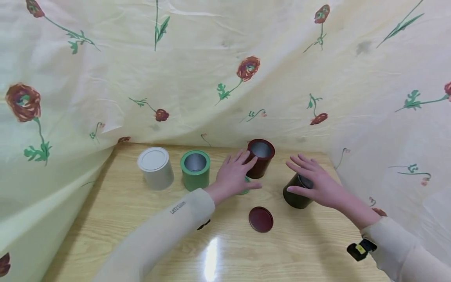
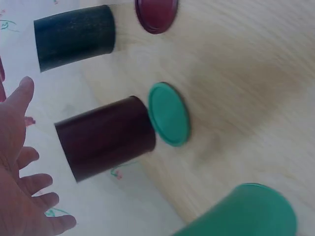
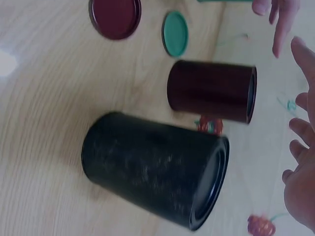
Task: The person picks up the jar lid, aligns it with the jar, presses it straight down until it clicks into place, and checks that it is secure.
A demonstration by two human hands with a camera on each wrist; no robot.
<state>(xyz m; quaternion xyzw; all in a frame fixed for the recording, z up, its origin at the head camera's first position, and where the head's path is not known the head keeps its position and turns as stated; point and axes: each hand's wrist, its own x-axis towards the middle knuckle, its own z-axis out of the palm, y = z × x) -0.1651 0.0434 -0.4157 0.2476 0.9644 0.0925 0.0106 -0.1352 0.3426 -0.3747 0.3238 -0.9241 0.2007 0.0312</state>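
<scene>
My left hand [image 1: 237, 176] hovers with fingers spread over the green lid [image 2: 169, 114], covering much of it in the head view. Its fingertips overlap the rim of the dark red can [image 1: 260, 166], which stands upright without a lid, grey inside. Over at the right, my right hand [image 1: 317, 184] is held above the black can [image 3: 152, 164], thumb and fingers apart, nothing between them. A dark, recessed top shows on that can. Nearer to me, the dark red lid [image 1: 261, 219] lies flat on the table.
A white can [image 1: 158, 176] with its lid on stands at the back left. Beside it is a lidless green can [image 1: 195, 181]. The wooden table [image 1: 169, 250] meets a flower-printed cloth [image 1: 197, 78] at the back and sides.
</scene>
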